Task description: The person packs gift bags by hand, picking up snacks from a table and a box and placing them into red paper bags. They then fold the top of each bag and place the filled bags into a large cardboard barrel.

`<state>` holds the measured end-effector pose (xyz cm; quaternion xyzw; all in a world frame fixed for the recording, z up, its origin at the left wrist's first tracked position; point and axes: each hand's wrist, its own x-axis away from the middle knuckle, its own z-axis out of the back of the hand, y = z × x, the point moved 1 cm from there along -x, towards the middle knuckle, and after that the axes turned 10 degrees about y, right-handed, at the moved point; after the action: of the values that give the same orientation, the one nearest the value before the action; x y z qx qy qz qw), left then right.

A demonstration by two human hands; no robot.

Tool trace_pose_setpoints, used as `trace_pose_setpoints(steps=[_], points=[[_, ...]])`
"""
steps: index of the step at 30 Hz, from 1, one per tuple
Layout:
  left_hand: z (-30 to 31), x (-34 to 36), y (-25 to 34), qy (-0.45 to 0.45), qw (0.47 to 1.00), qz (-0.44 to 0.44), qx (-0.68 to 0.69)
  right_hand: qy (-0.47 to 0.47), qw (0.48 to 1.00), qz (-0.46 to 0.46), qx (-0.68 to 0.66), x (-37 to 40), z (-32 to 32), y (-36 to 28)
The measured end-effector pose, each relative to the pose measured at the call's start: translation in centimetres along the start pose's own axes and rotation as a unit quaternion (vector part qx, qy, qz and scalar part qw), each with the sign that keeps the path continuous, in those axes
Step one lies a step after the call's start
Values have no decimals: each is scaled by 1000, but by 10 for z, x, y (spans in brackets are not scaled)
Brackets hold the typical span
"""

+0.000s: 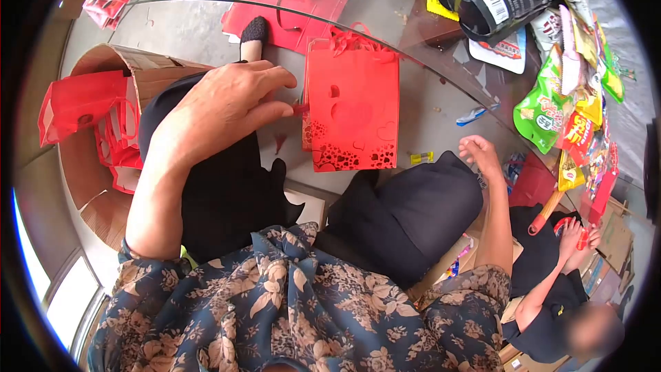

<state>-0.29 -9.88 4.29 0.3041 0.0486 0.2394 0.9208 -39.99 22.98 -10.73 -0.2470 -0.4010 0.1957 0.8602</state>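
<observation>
A stack of red paper gift bags [355, 96] with printed hearts and a ribbon at the top is in front of my knees. My left hand [231, 100] is just left of it, thumb and fingers apart, the thumb tip close to a small red strip [301, 108] at the stack's edge. Over my right knee hangs my right hand [482, 156], fingers loosely bent, with nothing visible in them. A small yellow packet [421, 158] lies between the stack and that knee.
On the left, a cardboard box [93, 193] holds red bags [86, 107]. Flat red bags [292, 7] lie beyond the stack. Snack packets [544, 107] and a black pouch [492, 3] are heaped at the right. Another person [551, 296] sits at the lower right, hands on a red packet.
</observation>
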Motion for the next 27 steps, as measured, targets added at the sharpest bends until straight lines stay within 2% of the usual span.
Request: trace_pose_setpoints(steps=[3,6,13,16,22,27], points=[[-1,-7,5,-18,1000,-7,-5,23,992,-111,-61,-31,-8,65],[-3,-11,10,-23,1000,-5,-5,-71,993,-25,96,-66,-15,143],[-6,-12,6,-36,999,21,-19,-82,986,-135,46,-69,-34,213],[-5,-16,10,-47,998,38,-21,-85,984,-153,15,-68,-35,221],[-5,-25,18,-57,998,18,-21,-105,982,-158,-11,-80,-30,207],[-3,-34,24,-82,996,17,-29,-179,967,-159,83,-112,-40,118]])
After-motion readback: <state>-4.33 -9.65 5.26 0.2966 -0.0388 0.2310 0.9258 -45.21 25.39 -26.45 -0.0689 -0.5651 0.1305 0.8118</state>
